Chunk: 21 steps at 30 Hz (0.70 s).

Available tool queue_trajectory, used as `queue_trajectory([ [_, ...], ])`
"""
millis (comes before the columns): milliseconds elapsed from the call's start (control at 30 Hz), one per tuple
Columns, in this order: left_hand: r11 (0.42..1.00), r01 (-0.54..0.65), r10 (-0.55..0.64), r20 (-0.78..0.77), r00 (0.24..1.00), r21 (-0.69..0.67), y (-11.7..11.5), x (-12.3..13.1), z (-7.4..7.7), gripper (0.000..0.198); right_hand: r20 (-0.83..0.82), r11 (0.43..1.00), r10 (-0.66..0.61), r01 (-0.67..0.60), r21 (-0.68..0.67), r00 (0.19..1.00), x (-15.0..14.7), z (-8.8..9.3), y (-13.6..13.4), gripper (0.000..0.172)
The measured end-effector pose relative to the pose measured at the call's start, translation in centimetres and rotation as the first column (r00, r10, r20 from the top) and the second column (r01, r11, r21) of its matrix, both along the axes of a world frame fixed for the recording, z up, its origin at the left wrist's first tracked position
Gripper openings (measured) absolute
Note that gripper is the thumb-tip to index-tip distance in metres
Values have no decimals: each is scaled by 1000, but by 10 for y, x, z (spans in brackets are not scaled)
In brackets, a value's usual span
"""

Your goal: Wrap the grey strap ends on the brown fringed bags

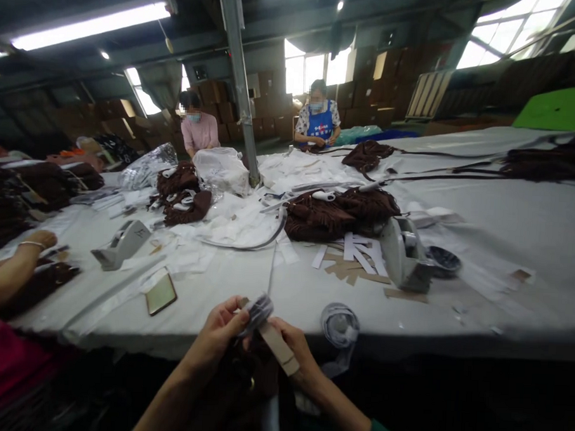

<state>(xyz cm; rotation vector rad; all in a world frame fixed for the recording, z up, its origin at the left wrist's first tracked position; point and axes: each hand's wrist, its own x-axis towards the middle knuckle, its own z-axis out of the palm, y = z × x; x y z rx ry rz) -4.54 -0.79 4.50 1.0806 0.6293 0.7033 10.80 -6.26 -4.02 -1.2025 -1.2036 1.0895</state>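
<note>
At the table's near edge, my left hand (223,324) pinches a grey, film-like wrapped piece (260,309) between thumb and fingers. My right hand (294,346) is closed round a beige cardboard strip (279,348), just right of the grey piece. Below both hands hangs a dark brown item (247,372) with a small metal ring; its lower part is lost in shadow. A roll of grey-white strip (340,326) lies to the right of my hands, its loose end hanging over the edge.
Beyond my hands are a phone (161,291), two tape dispensers (121,245) (407,255), cardboard strips (349,269) and brown fringed bags (339,214) on the white-covered table (495,250). A co-worker's arm (16,270) reaches in at left. Two people work across the table.
</note>
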Motion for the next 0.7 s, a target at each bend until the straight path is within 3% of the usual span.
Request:
queue_trajectory([
  [67,1000,-26,25,-55,998,-9,-15,10,-36,30,-55,991,-112,107,-86,992,11,-16,-8,64],
  [133,1000,2,-2,-127,992,-5,-28,19,-66,33,-90,972,-207,194,-134,974,28,-20,-19,65],
  [233,996,84,-71,-261,963,37,-43,24,-90,35,-68,970,-194,182,-160,979,48,-8,-37,57],
  [333,978,191,-147,-371,917,85,-47,24,-95,33,157,989,-34,56,-136,987,51,8,-48,35],
  [433,956,270,-199,-418,887,117,-47,25,-92,26,356,990,23,27,-135,934,44,10,-48,23],
  [567,948,302,-219,-490,844,96,-48,26,-91,26,401,980,73,8,-197,913,40,1,-43,12],
  [700,949,307,-221,-536,815,75,-44,19,-97,28,405,978,41,47,-203,913,38,-6,-42,13],
])
